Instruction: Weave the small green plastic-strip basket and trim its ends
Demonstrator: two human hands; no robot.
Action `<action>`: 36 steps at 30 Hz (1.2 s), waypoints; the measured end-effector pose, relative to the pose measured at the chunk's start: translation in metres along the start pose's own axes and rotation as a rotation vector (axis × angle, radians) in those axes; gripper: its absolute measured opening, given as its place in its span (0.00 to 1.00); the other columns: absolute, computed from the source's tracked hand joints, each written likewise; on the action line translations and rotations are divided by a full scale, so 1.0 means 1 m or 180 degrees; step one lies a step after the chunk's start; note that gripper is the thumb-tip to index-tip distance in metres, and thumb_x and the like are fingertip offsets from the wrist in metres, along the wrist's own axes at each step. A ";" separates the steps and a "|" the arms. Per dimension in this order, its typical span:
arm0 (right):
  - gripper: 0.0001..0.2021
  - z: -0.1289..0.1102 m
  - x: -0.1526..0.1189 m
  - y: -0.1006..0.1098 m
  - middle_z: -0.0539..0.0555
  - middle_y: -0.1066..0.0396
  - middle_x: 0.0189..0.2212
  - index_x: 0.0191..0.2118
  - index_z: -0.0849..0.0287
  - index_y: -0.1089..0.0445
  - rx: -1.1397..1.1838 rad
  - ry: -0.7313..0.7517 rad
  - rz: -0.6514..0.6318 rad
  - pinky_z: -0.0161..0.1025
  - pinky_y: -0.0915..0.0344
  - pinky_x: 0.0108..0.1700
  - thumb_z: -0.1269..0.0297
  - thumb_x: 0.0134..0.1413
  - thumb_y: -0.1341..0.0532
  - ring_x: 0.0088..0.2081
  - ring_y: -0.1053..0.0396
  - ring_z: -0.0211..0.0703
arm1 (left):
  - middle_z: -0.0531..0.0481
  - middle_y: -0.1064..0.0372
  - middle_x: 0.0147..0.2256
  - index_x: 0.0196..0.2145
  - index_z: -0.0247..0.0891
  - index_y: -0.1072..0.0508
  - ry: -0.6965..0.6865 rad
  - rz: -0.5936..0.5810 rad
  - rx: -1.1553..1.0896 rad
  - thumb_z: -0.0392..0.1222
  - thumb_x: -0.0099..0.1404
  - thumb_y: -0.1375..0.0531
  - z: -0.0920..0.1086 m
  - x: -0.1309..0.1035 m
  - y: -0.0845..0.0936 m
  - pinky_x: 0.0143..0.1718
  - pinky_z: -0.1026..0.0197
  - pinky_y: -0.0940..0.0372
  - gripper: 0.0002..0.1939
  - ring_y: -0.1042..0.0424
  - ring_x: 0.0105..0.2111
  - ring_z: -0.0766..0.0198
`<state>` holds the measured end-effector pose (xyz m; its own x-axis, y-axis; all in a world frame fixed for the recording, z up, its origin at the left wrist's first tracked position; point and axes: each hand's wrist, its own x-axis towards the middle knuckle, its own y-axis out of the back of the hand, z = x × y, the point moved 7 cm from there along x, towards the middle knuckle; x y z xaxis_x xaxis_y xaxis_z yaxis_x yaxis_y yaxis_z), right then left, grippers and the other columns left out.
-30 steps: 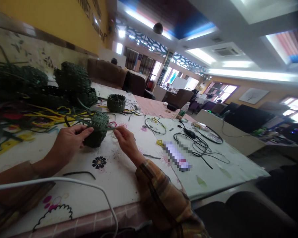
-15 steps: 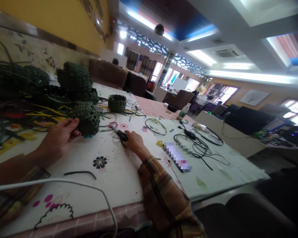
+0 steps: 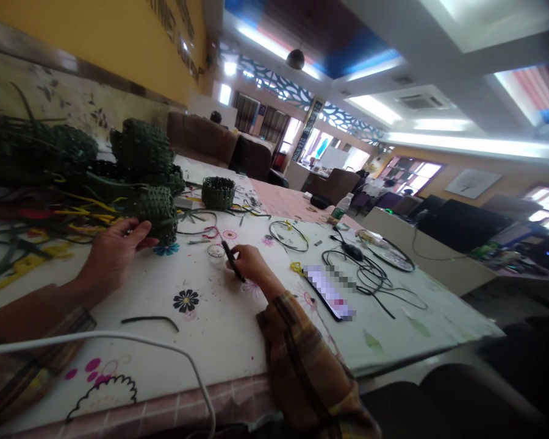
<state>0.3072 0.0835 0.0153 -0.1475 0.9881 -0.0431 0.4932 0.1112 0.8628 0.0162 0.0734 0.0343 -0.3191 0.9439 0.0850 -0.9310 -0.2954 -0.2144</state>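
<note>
My left hand (image 3: 119, 247) has its fingers closed on the lower left side of a small dark green woven basket (image 3: 158, 210). To the right, my right hand (image 3: 249, 263) grips black-handled scissors (image 3: 231, 256), which are tilted above the tablecloth; their blades are hard to make out. Behind my left hand lie green and yellow strips (image 3: 86, 210) in a tangle. Another small woven basket (image 3: 218, 192) stands farther back, and a larger one (image 3: 141, 146) is piled at the back left.
A white cable (image 3: 165, 344) crosses the near left of the table (image 3: 210, 347). On the right are a phone (image 3: 327, 292), black coiled cables (image 3: 361, 271), a wire ring (image 3: 289, 236) and a bottle (image 3: 341, 207). A short dark strip (image 3: 150, 319) lies near the front.
The scissors have turned from pointing up-left to standing more steeply, lifted in my right hand. My left hand and its basket have shifted slightly, and the basket's loose strips look less spread.
</note>
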 end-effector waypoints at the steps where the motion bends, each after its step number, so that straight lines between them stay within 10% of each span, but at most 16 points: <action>1: 0.17 -0.005 -0.001 -0.001 0.58 0.19 0.39 0.53 0.60 0.25 0.0225 0.0095 -0.0011 0.38 0.28 0.40 0.66 0.58 0.38 0.40 0.20 0.47 | 0.60 0.32 0.28 0.31 0.37 0.27 -0.0004 0.0041 -0.0024 0.55 0.44 0.22 0.001 0.000 0.001 0.31 0.70 0.30 0.26 0.25 0.27 0.70; 8: 0.31 -0.043 -0.011 -0.027 0.47 0.27 0.31 0.58 0.57 0.32 0.2855 0.1055 -0.0570 0.34 0.32 0.38 0.64 0.45 0.30 0.33 0.30 0.36 | 0.58 0.33 0.28 0.30 0.37 0.30 0.0078 0.0120 -0.0209 0.50 0.55 0.25 0.005 -0.004 0.002 0.27 0.72 0.31 0.20 0.25 0.29 0.68; 21: 0.34 -0.066 -0.029 -0.053 0.45 0.32 0.29 0.61 0.55 0.31 0.3051 0.1080 -0.0649 0.34 0.34 0.34 0.50 0.49 0.27 0.30 0.34 0.34 | 0.53 0.24 0.35 0.34 0.37 0.22 0.0080 -0.0126 -0.0128 0.54 0.47 0.24 -0.011 -0.027 -0.020 0.41 0.63 0.23 0.23 0.24 0.31 0.66; 36: 0.28 -0.064 -0.029 -0.046 0.44 0.36 0.22 0.43 0.59 0.27 0.2586 0.0946 -0.0107 0.33 0.41 0.25 0.37 0.49 0.30 0.22 0.39 0.33 | 0.54 0.25 0.31 0.33 0.37 0.24 0.0128 -0.0014 0.0178 0.56 0.43 0.25 -0.008 -0.029 -0.018 0.31 0.66 0.27 0.26 0.23 0.28 0.65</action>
<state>0.2341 0.0429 0.0094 -0.3351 0.9269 0.1692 0.9277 0.2931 0.2312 0.0436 0.0521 0.0277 -0.3087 0.9500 0.0463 -0.9412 -0.2981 -0.1593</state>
